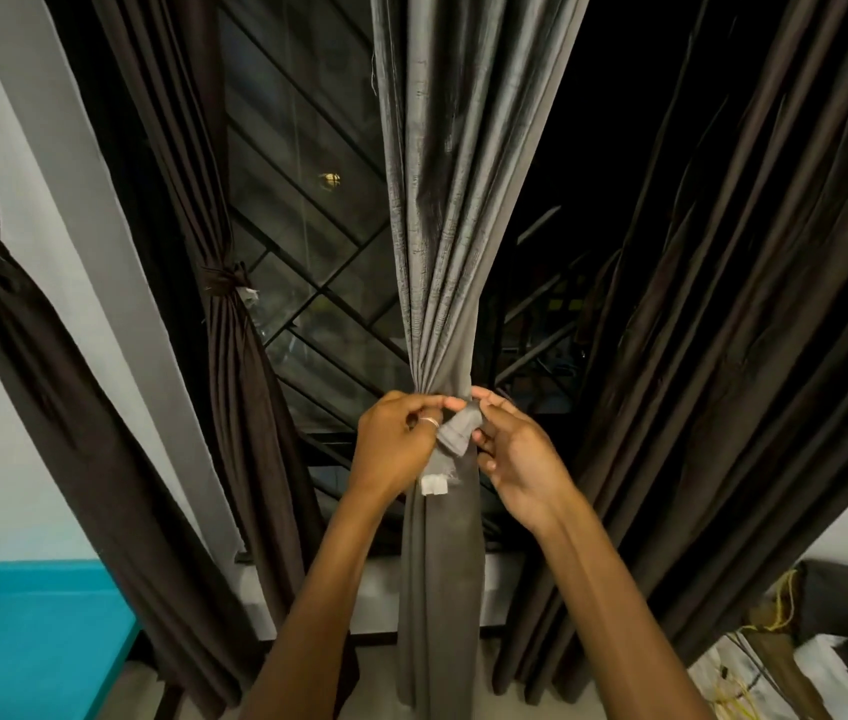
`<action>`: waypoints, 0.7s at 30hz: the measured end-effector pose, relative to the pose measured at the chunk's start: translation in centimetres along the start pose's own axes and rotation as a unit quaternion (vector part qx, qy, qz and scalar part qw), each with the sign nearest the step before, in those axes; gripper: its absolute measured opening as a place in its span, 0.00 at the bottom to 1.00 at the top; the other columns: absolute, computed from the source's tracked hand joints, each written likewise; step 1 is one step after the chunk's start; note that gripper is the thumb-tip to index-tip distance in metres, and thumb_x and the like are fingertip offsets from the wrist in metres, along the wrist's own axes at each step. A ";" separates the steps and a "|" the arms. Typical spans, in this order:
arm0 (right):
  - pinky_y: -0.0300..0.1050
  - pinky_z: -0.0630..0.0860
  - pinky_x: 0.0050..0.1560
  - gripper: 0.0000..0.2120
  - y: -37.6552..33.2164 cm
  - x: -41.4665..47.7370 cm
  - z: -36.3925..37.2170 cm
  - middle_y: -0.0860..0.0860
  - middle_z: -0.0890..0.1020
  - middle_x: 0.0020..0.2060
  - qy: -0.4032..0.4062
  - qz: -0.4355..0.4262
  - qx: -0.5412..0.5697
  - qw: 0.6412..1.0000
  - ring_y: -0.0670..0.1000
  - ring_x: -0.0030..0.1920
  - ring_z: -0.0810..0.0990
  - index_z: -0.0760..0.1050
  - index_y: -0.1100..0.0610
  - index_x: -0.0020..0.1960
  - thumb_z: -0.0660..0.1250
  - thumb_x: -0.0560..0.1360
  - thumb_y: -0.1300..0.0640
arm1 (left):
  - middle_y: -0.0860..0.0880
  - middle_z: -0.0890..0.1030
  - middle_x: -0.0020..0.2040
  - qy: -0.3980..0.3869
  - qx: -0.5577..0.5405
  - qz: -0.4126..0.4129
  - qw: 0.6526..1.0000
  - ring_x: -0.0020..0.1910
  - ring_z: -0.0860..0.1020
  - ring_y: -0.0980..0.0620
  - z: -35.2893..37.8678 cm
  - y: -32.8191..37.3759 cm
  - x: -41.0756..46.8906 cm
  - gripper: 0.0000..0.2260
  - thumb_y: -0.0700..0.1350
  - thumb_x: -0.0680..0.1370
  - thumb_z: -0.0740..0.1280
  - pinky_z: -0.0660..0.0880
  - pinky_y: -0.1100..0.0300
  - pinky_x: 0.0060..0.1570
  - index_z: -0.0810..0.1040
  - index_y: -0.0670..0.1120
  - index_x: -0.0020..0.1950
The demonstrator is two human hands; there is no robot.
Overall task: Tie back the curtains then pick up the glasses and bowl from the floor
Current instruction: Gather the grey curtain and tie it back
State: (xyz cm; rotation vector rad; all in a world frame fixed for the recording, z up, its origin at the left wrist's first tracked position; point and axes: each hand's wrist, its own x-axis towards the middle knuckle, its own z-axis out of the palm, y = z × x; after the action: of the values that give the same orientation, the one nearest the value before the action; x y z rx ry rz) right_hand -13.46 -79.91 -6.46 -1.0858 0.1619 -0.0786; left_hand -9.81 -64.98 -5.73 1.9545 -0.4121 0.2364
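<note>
A grey curtain (442, 226) hangs in the middle of the window, gathered tight at waist height. A grey tie-back strap (457, 429) with a white tag at its end wraps the gathered part. My left hand (396, 444), a ring on one finger, pinches the strap from the left. My right hand (520, 449) pinches its folded end from the right. A dark brown curtain (235, 314) to the left is tied with a band. Another brown curtain (11, 314) at far left is tied too. A wide brown curtain (733, 314) on the right hangs loose. Glasses and bowl are out of view.
Behind the curtains is a dark window with a diagonal metal grille (318, 283). A turquoise surface (32, 636) sits at the lower left. Cloth, yellow cord and clutter (796, 641) lie at the lower right. A white sill (375, 589) runs under the window.
</note>
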 end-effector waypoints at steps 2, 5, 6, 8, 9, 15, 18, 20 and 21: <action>0.41 0.73 0.45 0.12 0.1 -0.3 0.4 0.52 0.87 0.56 -0.017 -0.006 0.039 0.999 0.46 0.47 0.86 0.74 0.55 0.66 0.59 0.85 0.57 | 0.52 0.79 0.43 -0.006 -0.007 -0.029 1.000 0.41 0.78 0.60 -0.1 0.2 0.1 0.12 0.50 0.80 0.65 0.70 0.66 0.42 0.86 0.51 0.42; 0.42 0.75 0.51 0.12 0.2 -0.5 0.8 0.51 0.87 0.56 -0.026 -0.017 0.053 0.998 0.46 0.50 0.86 0.76 0.55 0.65 0.60 0.84 0.57 | 0.51 0.75 0.35 -0.028 0.035 -0.007 0.999 0.39 0.76 0.59 -0.1 0.1 -0.1 0.24 0.60 0.79 0.64 0.66 0.70 0.36 0.79 0.45 0.31; 0.42 0.74 0.50 0.12 0.3 -0.6 0.9 0.50 0.86 0.59 -0.023 -0.022 0.041 0.999 0.45 0.51 0.86 0.76 0.54 0.66 0.60 0.84 0.57 | 0.51 0.74 0.34 -0.037 0.057 0.008 0.998 0.38 0.75 0.58 -0.1 0.0 -0.2 0.23 0.59 0.79 0.65 0.65 0.71 0.35 0.78 0.45 0.31; 0.42 0.73 0.49 0.13 0.5 -0.8 1.0 0.48 0.84 0.62 -0.013 -0.035 0.003 0.999 0.43 0.52 0.86 0.75 0.53 0.67 0.59 0.84 0.57 | 0.51 0.75 0.37 -0.046 0.100 0.038 0.993 0.38 0.75 0.58 -0.3 -0.2 -0.2 0.16 0.55 0.80 0.68 0.65 0.72 0.35 0.82 0.47 0.37; 0.43 0.73 0.51 0.14 0.6 -0.8 1.1 0.47 0.84 0.61 -0.009 -0.039 -0.015 0.999 0.44 0.54 0.86 0.74 0.51 0.68 0.59 0.84 0.57 | 0.51 0.76 0.39 -0.042 0.109 0.050 0.992 0.38 0.75 0.58 -0.5 -0.3 -0.1 0.13 0.53 0.80 0.68 0.66 0.72 0.36 0.84 0.47 0.41; 0.40 0.82 0.49 0.25 3.2 -1.9 1.8 0.46 0.85 0.59 0.032 -0.082 -0.074 0.993 0.45 0.57 0.85 0.61 0.46 0.72 0.68 0.81 0.60 | 0.52 0.79 0.41 -0.037 0.087 0.045 0.994 0.38 0.77 0.59 -0.9 0.1 -0.3 0.09 0.49 0.81 0.67 0.67 0.74 0.36 0.84 0.47 0.48; 0.42 0.83 0.50 0.25 5.0 -2.1 2.0 0.50 0.82 0.60 0.035 -0.097 -0.150 0.983 0.47 0.57 0.85 0.64 0.50 0.69 0.71 0.78 0.62 | 0.51 0.80 0.41 -0.040 0.084 0.036 0.995 0.39 0.78 0.58 -1.1 0.2 -0.4 0.08 0.49 0.81 0.68 0.68 0.73 0.36 0.84 0.46 0.49; 0.45 0.83 0.50 0.21 5.7 -1.9 2.1 0.53 0.82 0.56 0.035 -0.102 -0.194 0.975 0.50 0.55 0.85 0.69 0.51 0.65 0.73 0.76 0.61 | 0.50 0.79 0.41 -0.044 0.095 0.037 0.994 0.39 0.77 0.56 -1.3 0.2 -0.5 0.09 0.49 0.81 0.68 0.68 0.71 0.36 0.84 0.45 0.48; 0.46 0.83 0.50 0.19 5.8 -1.8 2.2 0.55 0.82 0.54 0.037 -0.108 -0.216 0.970 0.52 0.53 0.85 0.71 0.51 0.63 0.73 0.76 0.61 | 0.50 0.78 0.41 -0.045 0.104 0.039 0.993 0.39 0.77 0.55 -1.4 0.3 -0.6 0.09 0.49 0.81 0.67 0.67 0.70 0.35 0.83 0.45 0.48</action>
State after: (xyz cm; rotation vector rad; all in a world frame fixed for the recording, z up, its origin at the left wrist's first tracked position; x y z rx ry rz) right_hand -14.92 -75.02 -10.48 -1.5346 0.1290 -0.2898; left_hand -10.41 -63.67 -5.11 2.1617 -0.5418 0.2512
